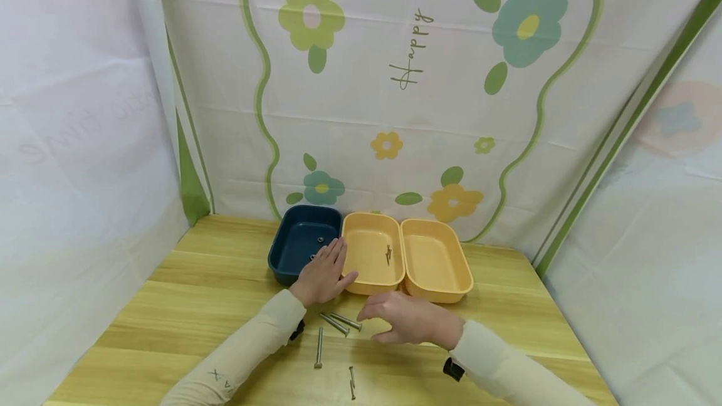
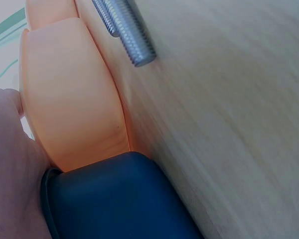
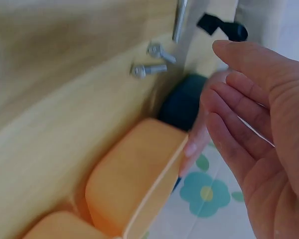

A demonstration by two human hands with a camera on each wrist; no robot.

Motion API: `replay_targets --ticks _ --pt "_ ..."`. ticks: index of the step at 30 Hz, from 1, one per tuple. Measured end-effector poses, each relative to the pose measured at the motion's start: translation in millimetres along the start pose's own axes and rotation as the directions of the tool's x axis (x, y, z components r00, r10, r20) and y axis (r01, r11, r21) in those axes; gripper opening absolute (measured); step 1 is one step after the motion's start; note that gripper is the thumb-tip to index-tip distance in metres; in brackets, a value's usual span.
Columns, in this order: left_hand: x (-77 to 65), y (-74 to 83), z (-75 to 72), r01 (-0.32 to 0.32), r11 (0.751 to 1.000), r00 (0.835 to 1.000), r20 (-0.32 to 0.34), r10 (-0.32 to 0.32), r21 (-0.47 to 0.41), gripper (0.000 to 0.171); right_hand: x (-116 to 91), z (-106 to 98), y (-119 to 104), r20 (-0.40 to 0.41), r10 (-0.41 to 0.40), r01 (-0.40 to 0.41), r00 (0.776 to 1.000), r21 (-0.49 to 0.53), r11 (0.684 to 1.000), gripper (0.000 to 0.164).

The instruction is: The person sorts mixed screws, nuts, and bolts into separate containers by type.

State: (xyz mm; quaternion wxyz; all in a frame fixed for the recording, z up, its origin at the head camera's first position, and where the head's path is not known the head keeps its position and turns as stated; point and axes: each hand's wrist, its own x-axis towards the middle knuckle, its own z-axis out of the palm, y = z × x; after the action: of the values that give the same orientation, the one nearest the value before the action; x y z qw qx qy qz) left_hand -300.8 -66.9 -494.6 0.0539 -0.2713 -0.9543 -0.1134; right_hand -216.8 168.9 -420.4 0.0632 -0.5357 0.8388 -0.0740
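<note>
My left hand lies with straight fingers across the near right part of the blue tray, its thumb reaching over the rim of the middle yellow tray. Small nuts show inside the blue tray, partly covered by that hand. In front of the yellow trays hovers my right hand, fingers loosely bent, with nothing in its grasp in the right wrist view. Just left of its fingertips two long bolts lie side by side on the table. A third long bolt lies nearer to me.
Two small screws lie end to end near the front of the wooden table. Thin screws rest in the middle tray. Another yellow tray stands at its right. A flowered cloth hangs behind.
</note>
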Motion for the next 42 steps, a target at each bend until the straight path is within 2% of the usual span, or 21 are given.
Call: replay_targets --ticks 8,14,17,21,27,34,42 --pt "-0.1 -0.8 0.4 -0.013 1.000 1.000 -0.006 0.013 -0.006 0.080 9 17 -13 0.060 -0.104 0.107 0.993 -0.039 0.994 0.034" --pt "3.4 -7.9 12.3 -0.023 0.999 0.999 -0.029 0.023 0.024 0.083 17 29 -20 0.063 -0.201 0.203 0.978 -0.027 0.979 0.028" --pt "2.3 -5.0 7.9 -0.016 1.000 1.000 -0.016 0.016 0.021 0.083 20 35 -22 0.067 -0.238 0.242 0.969 -0.061 0.968 0.026" --pt "0.9 -1.9 2.2 -0.017 1.000 1.000 -0.004 0.017 -0.005 0.081 22 41 -24 0.105 -0.241 0.252 0.965 -0.102 0.962 0.027" --pt "2.8 -7.3 10.5 -0.012 1.000 1.000 -0.003 0.012 0.027 0.085 23 48 -27 0.146 -0.252 0.268 0.957 -0.105 0.958 0.026" --pt "3.2 -8.5 12.8 -0.011 1.000 1.000 -0.009 0.011 0.025 0.086 24 58 -25 0.150 -0.281 0.306 0.948 -0.182 0.934 0.017" --pt "4.2 -9.5 14.0 -0.010 1.000 1.000 0.000 0.010 0.028 0.086 23 65 -20 0.114 -0.282 0.297 0.953 -0.150 0.943 0.011"
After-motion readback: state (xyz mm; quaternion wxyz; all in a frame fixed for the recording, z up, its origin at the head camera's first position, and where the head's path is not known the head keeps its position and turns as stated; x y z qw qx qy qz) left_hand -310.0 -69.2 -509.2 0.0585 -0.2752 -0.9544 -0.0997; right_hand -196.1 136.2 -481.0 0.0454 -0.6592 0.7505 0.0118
